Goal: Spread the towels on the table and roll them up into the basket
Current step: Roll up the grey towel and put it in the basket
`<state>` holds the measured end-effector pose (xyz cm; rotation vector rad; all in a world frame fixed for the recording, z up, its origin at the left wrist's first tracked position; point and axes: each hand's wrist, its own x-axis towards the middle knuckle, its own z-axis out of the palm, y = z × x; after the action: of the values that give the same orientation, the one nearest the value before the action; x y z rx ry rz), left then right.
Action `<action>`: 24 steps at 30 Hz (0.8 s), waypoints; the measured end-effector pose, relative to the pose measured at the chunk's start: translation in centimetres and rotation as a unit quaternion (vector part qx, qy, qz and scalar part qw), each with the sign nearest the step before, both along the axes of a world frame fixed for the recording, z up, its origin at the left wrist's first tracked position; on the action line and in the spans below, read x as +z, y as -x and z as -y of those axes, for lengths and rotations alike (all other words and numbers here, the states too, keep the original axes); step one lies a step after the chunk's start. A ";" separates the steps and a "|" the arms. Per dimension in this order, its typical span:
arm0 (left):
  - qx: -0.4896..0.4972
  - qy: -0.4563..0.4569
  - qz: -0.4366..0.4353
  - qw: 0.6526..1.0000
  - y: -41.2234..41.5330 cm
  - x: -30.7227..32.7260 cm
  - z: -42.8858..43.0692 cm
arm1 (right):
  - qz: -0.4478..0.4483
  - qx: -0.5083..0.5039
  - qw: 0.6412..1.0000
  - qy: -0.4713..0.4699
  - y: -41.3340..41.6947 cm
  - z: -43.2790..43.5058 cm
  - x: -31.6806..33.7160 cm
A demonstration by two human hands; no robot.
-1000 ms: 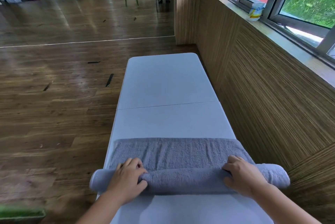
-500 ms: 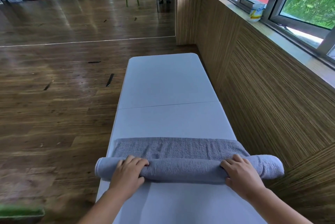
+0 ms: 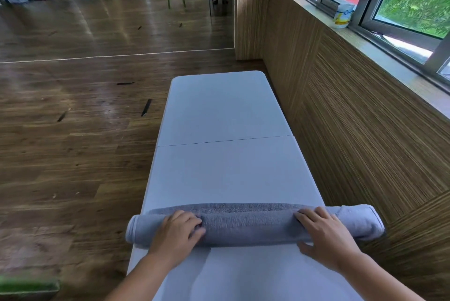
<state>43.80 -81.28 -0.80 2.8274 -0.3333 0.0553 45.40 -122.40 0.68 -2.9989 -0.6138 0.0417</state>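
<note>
The rolled towel (image 3: 248,226) lay crosswise; left hand (image 3: 179,230) curled fingers round it, right hand (image 3: 326,235) pressed flat-fingered.

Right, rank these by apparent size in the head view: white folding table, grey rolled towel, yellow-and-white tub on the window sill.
1. white folding table
2. grey rolled towel
3. yellow-and-white tub, smallest only as seen: it stands far from the camera, so real size is unsure.
</note>
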 end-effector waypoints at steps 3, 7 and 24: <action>-0.005 -0.078 -0.061 0.995 0.3 -0.1 0.0 | -0.019 -0.003 0.999 0.037 -0.5 -0.7 -0.2; 0.016 -0.114 -0.077 0.990 0.0 0.7 0.6 | -0.071 0.002 0.997 0.028 -1.5 -1.4 0.5; 0.036 -0.095 -0.055 0.993 1.1 -0.9 2.4 | -0.042 -0.047 0.997 0.035 -0.8 -0.5 -1.4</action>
<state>42.66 -83.66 -1.70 3.0153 -0.2228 -0.1233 46.18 -121.87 -0.71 -3.0709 -0.4726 0.1872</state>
